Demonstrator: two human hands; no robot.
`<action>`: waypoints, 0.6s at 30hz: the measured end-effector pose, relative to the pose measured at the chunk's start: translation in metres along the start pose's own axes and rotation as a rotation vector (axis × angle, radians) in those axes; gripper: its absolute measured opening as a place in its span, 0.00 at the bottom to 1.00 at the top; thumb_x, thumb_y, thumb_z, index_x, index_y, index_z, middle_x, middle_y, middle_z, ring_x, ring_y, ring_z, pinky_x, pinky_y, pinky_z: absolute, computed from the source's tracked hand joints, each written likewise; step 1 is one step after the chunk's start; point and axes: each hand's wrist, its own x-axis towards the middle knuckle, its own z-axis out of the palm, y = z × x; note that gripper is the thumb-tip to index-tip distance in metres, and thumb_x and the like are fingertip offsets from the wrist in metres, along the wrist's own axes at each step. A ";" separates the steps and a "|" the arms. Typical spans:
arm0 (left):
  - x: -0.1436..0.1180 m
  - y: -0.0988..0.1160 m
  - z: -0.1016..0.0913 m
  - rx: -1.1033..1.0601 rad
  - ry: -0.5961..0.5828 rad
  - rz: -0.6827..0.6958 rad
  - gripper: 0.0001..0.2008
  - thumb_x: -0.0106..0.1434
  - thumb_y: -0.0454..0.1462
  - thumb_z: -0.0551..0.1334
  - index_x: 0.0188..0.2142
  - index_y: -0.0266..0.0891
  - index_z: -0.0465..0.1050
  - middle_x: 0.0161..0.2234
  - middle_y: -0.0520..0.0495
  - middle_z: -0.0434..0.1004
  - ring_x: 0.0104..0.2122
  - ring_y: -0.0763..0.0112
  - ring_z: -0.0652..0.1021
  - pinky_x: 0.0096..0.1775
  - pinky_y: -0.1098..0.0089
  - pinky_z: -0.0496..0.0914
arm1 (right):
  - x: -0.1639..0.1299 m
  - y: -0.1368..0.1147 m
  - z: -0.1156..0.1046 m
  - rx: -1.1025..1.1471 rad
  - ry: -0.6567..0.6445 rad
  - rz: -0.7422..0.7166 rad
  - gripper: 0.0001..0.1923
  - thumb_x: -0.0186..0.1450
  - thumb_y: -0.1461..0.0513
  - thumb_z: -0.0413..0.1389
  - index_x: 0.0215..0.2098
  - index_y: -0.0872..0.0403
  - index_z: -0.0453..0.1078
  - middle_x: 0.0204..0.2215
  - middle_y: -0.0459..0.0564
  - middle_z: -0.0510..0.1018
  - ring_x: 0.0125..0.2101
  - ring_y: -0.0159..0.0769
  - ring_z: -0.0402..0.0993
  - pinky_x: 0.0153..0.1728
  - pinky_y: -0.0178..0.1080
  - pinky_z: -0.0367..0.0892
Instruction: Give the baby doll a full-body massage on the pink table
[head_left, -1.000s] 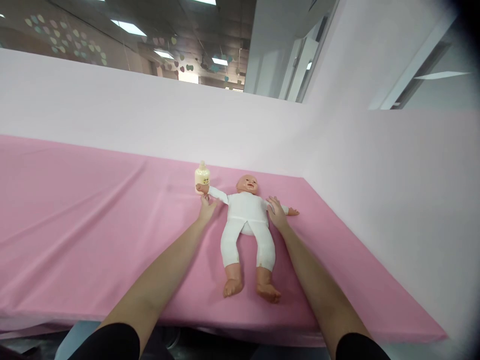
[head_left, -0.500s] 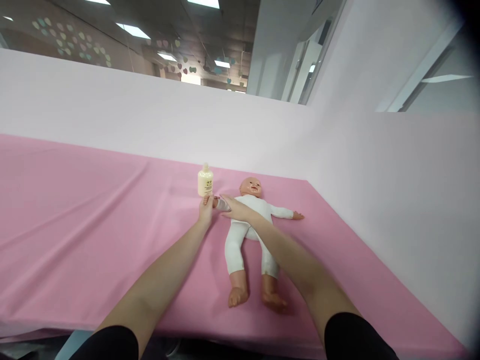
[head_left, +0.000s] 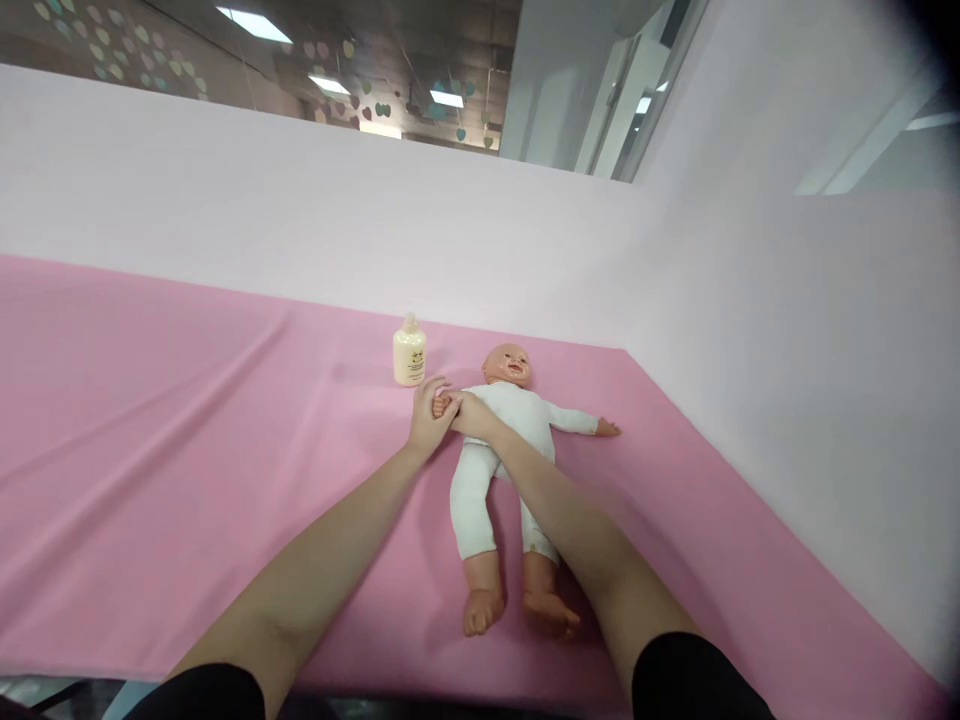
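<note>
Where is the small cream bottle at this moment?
In the head view, the cream bottle stands upright on the pink cloth, just beyond the left hand and left of the doll head.

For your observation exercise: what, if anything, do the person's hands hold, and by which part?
Both the left hand and the right hand close on the white-suited plastic baby doll, holding the arm nearest the cream bottle.

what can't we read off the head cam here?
- Head view: the plastic baby doll in white clothes has one arm hidden under the left hand and right hand; the grip there is unreadable.
- Small cream lotion bottle: label print too small.
- Right forearm covers part of the doll's torso and one leg.
- Pink tablecloth: near edge cut off by the frame.
</note>
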 end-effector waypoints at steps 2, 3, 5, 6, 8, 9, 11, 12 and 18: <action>-0.001 0.000 0.000 -0.077 -0.072 0.006 0.13 0.60 0.40 0.61 0.44 0.41 0.69 0.47 0.43 0.70 0.50 0.62 0.71 0.55 0.58 0.63 | -0.001 0.000 -0.002 0.001 -0.021 -0.028 0.06 0.54 0.66 0.51 0.30 0.56 0.67 0.26 0.44 0.71 0.27 0.30 0.64 0.33 0.34 0.63; -0.001 0.001 0.000 -0.099 -0.103 0.000 0.12 0.60 0.41 0.61 0.43 0.41 0.69 0.47 0.43 0.71 0.50 0.63 0.71 0.55 0.59 0.63 | -0.001 0.000 -0.003 0.006 -0.034 -0.044 0.06 0.54 0.66 0.51 0.30 0.56 0.67 0.26 0.44 0.71 0.27 0.30 0.64 0.33 0.35 0.63; -0.002 0.002 0.000 -0.119 -0.140 -0.049 0.13 0.61 0.42 0.59 0.44 0.41 0.68 0.46 0.44 0.72 0.48 0.64 0.73 0.53 0.60 0.65 | -0.002 0.000 -0.005 0.010 -0.053 -0.071 0.07 0.54 0.66 0.50 0.32 0.56 0.66 0.29 0.44 0.71 0.30 0.31 0.65 0.35 0.35 0.63; -0.002 0.003 0.000 -0.129 -0.153 -0.087 0.13 0.62 0.42 0.59 0.44 0.41 0.68 0.45 0.44 0.73 0.46 0.64 0.74 0.52 0.60 0.67 | -0.002 -0.001 -0.006 0.008 -0.060 -0.076 0.08 0.54 0.67 0.50 0.34 0.56 0.66 0.31 0.45 0.71 0.31 0.31 0.65 0.36 0.35 0.64; -0.002 0.005 0.000 -0.159 -0.162 -0.158 0.13 0.63 0.42 0.57 0.45 0.41 0.67 0.43 0.44 0.74 0.44 0.65 0.75 0.50 0.61 0.68 | -0.004 -0.002 -0.007 -0.004 -0.070 -0.071 0.11 0.54 0.68 0.50 0.36 0.56 0.65 0.34 0.46 0.70 0.34 0.32 0.66 0.38 0.36 0.64; -0.002 0.005 0.000 -0.173 -0.160 -0.182 0.13 0.63 0.42 0.57 0.46 0.41 0.67 0.43 0.44 0.74 0.44 0.66 0.75 0.49 0.61 0.69 | -0.005 -0.003 -0.008 -0.011 -0.076 -0.064 0.11 0.54 0.68 0.50 0.37 0.56 0.65 0.35 0.46 0.70 0.35 0.32 0.66 0.38 0.36 0.64; -0.002 0.007 0.000 -0.183 -0.156 -0.201 0.12 0.63 0.42 0.57 0.45 0.41 0.66 0.43 0.44 0.74 0.44 0.66 0.76 0.49 0.62 0.69 | -0.006 -0.005 -0.010 -0.024 -0.077 -0.048 0.11 0.55 0.68 0.49 0.37 0.55 0.65 0.34 0.46 0.70 0.33 0.32 0.65 0.37 0.36 0.64; -0.002 0.007 0.000 -0.179 -0.156 -0.201 0.12 0.63 0.42 0.58 0.45 0.41 0.66 0.43 0.45 0.74 0.44 0.66 0.76 0.49 0.62 0.69 | -0.007 -0.006 -0.011 -0.027 -0.073 -0.039 0.11 0.55 0.69 0.49 0.37 0.55 0.65 0.32 0.45 0.70 0.31 0.31 0.65 0.37 0.36 0.64; -0.002 0.010 -0.002 -0.106 -0.191 -0.134 0.15 0.60 0.41 0.61 0.46 0.41 0.67 0.44 0.45 0.74 0.45 0.65 0.75 0.50 0.61 0.69 | -0.009 -0.009 -0.015 0.027 -0.050 -0.059 0.09 0.55 0.69 0.50 0.34 0.55 0.66 0.29 0.44 0.71 0.30 0.31 0.65 0.39 0.37 0.65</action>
